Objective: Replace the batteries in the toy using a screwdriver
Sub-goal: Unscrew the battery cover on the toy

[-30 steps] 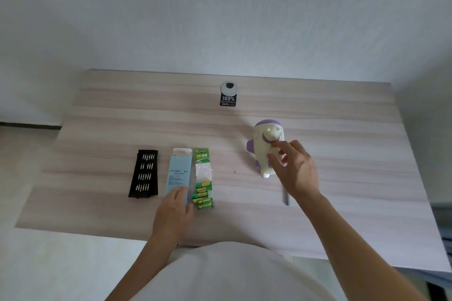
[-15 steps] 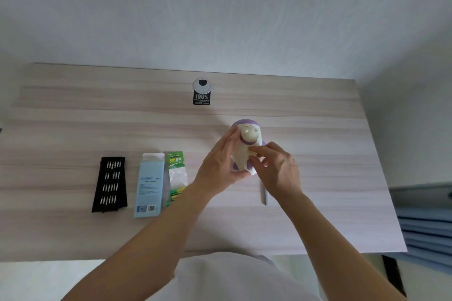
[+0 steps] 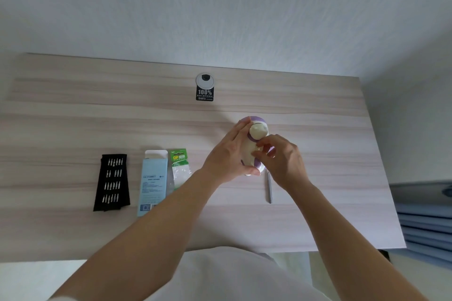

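Note:
A cream and purple toy (image 3: 255,138) is held over the wooden table (image 3: 73,115), right of centre. My left hand (image 3: 228,154) grips its left side, thumb under its lower end. My right hand (image 3: 281,159) pinches its right side with curled fingertips. A thin grey screwdriver (image 3: 269,188) lies on the table just below the toy, between my forearms. A green battery pack (image 3: 180,166) lies to the left, its lower part hidden by my left forearm.
A light blue box (image 3: 152,184) lies beside the battery pack. A black tray of screwdriver bits (image 3: 112,182) sits further left. A round cable grommet with a black label (image 3: 205,87) is at the table's back. Blue slats (image 3: 425,222) stand off the right edge.
My left hand left the blue box and came across to grip the toy. The toy now is lifted between both hands. The view shifted to the right.

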